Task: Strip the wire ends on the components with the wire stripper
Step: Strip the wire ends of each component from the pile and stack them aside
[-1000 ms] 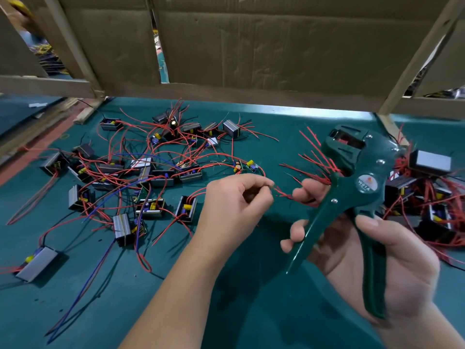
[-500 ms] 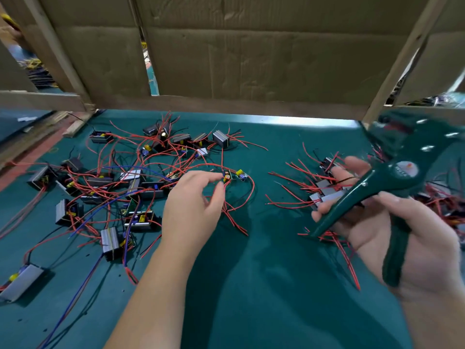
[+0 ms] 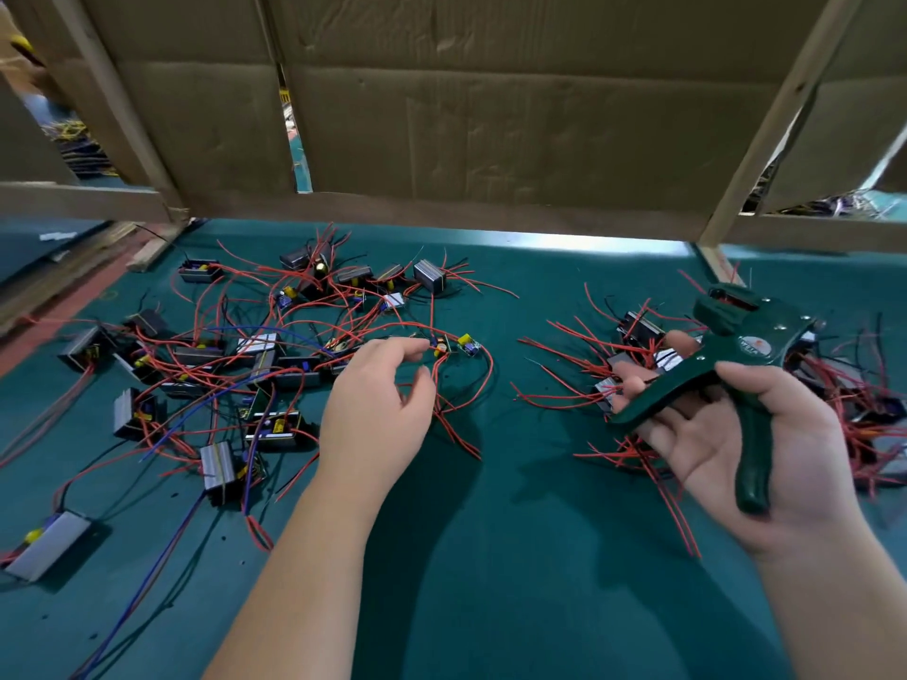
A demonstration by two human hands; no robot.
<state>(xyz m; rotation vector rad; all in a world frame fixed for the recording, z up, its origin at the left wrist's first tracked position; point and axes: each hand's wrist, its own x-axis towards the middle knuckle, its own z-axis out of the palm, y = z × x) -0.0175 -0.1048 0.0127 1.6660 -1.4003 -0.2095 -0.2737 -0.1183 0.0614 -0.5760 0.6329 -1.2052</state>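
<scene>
Between strips at a wiring counter [image 3: 491, 557]: the step in hand appears to be fetching the next piece, with no wire end in the tool at this moment. The left hand [image 3: 378, 404] reaches over the edge of the left heap of components [image 3: 245, 365], its fingers loosely curled, forefinger and thumb parted at a small board [image 3: 444, 346] that lies at the near right fringe of that heap; the forefinger tip is at or just beside the board, and no closed grip on it or on its red wires [image 3: 459, 436] shows. The right hand [image 3: 726, 434], turned palm up, grasps the green wire stripper [image 3: 746, 346], thumb curled over one handle and fingers under the other, the handles spread wide. It hovers above a second heap of components [image 3: 638, 336], whose red wire ends fan out toward the middle of the counter. The next move, by this reading, calls for the left hand to close on one lead of the small board, lift it free of its tangled neighbours and bring the tip across to the tool's head, while the right hand keeps the handles apart until the end is seated, then squeezes. Brown cardboard [image 3: 491, 115] on a wooden frame [image 3: 765, 115] walls off the back of the counter.
</scene>
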